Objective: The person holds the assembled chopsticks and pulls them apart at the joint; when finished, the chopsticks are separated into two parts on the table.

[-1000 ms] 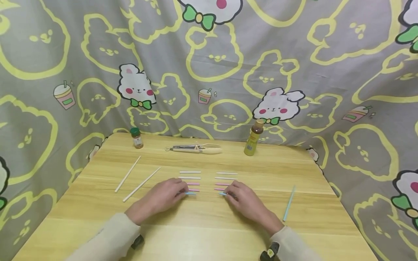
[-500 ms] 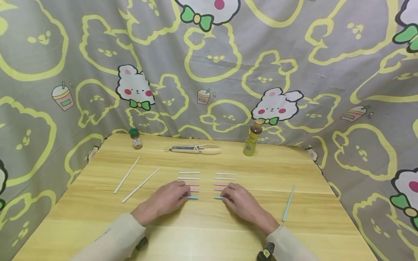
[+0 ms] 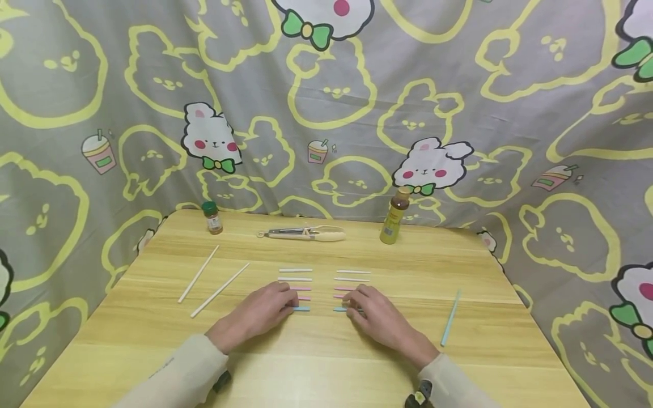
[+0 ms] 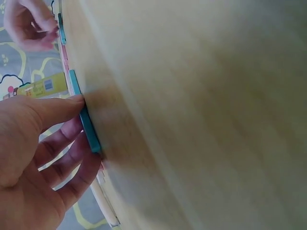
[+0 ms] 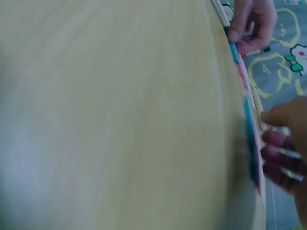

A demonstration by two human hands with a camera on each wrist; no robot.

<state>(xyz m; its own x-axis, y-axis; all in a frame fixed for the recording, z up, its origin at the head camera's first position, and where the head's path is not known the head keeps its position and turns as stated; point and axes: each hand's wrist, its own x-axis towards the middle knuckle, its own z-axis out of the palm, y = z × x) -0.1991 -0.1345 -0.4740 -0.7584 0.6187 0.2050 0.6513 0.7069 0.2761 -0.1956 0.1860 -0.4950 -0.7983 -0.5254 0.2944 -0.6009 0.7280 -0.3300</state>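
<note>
**Short slim blue left stick [image 3: 303, 309] and short slim blue right stick [image 3: 339, 309] shifted toward 6 o'clock; right fingers loosened**

Clock centred on the gap between the blue sticks, 12 pointing away from the person. Against one second ago, both sticks lie nearer the person, farther from the short slim pink sticks [image 3: 304, 298] on their 12 o'clock side. Against half a second ago, the right forefinger sits slightly higher.

Left hand [image 3: 262, 309], at 9: thumb and curled fingers pinch the blue left stick, low over the pale wood-grain tabletop [image 3: 316, 357]. Right hand [image 3: 380, 311], at 3: fingers gently bent and part-spread. Right wrist view puts the fingertips [image 5: 271, 138] just beside the blue right stick with a slight gap; apparently nothing held. A longer light-blue stick [image 3: 451, 318] lies farther out at 3.

Risk (judgement): a right fingertip catching the blue right stick could turn it out of line. Uneven release by the left thumb could twist the blue left stick. Knuckles hanging over the pink sticks might nudge them.

Unclear: in head view the hands cover the outer parts of the blue left stick and the pink sticks, and the middle of the blue right stick. Right wrist view is blurred. Stick material, and whether the blue left stick touches the tabletop, cannot be told.
</note>
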